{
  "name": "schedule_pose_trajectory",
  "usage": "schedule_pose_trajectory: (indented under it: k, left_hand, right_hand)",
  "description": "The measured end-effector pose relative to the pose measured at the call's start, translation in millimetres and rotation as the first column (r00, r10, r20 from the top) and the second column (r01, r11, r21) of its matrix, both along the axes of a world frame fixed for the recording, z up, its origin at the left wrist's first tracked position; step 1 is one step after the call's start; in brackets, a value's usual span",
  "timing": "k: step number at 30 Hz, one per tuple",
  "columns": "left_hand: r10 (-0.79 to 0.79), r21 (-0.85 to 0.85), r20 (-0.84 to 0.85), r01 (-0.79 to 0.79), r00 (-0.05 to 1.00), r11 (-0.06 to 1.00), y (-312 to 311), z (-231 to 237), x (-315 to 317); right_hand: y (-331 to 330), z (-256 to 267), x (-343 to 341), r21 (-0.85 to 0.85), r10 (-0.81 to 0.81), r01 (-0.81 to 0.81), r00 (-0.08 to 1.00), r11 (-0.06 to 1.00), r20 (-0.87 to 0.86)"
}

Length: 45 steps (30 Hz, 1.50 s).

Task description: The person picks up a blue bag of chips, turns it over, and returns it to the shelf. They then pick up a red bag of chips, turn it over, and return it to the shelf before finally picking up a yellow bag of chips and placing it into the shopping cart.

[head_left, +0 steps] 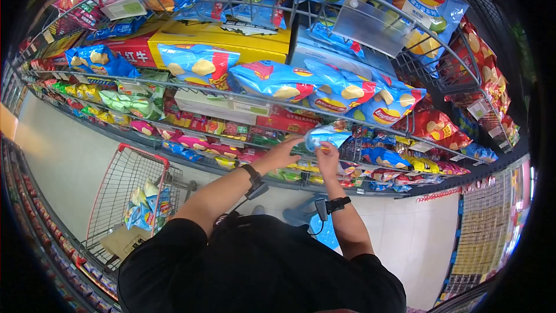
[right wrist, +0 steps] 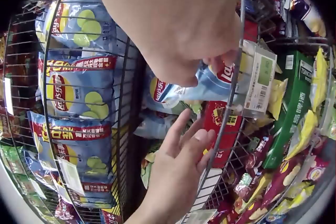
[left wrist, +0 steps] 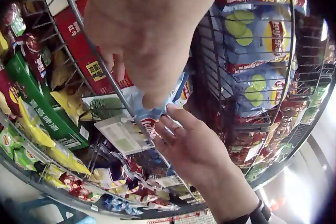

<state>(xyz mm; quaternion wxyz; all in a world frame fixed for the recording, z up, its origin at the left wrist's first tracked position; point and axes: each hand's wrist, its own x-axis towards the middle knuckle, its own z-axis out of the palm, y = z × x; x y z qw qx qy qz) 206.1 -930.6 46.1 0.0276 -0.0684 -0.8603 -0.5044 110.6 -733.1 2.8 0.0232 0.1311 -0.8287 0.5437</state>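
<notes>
In the head view my right hand (head_left: 328, 161) pinches the lower edge of a light-blue bag of chips (head_left: 336, 135) in front of the wire shelf. The right wrist view shows this Lay's bag (right wrist: 184, 88) lying sideways, with the right hand (right wrist: 184, 35) over it and partly covering it. My left hand (head_left: 282, 155) is at the bag's left side, fingers spread and pointing toward it. Those fingers (right wrist: 176, 134) look straight and hold nothing in the right wrist view. From the left wrist, the right hand (left wrist: 194, 142) has bent fingers at the bag.
More blue Lay's bags (head_left: 272, 79) line the wire shelf (head_left: 197, 88) just above the hands. Below them run lower rows of snacks with a price tag (right wrist: 260, 79) on the rail. A shopping cart (head_left: 121, 191) with bags in it stands at the left.
</notes>
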Motion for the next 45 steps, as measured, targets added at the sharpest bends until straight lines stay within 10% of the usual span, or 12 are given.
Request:
schedule_pose_trajectory:
  k: [12,23,30,33,45]
  left_hand:
    - [0.239,0.091,-0.185,-0.226,0.953,0.97,37,2,-33]
    - [0.048,0.041,-0.103,-0.044,0.993,0.998,37,10,-43]
    - [-0.071,0.097,-0.248,0.097,0.966,0.991,18,59,-1]
    - [-0.096,0.172,-0.248,0.141,0.964,0.975,7,93,32]
    - [0.292,0.603,-0.111,-0.169,0.95,0.78,-97,89,174]
  right_hand:
    - [9,0,24,-0.098,0.214,-0.2,0.965,0.975,0.15]
    - [46,4,55,-0.181,0.217,-0.154,0.883,0.971,0.417]
    - [49,28,74,-0.258,0.022,0.018,0.988,0.966,0.152]
    - [50,32,70,0.048,0.246,-0.255,0.959,0.966,0.143]
    - [-76,101,143,-0.055,0.741,-0.775,0.577,0.629,0.343]
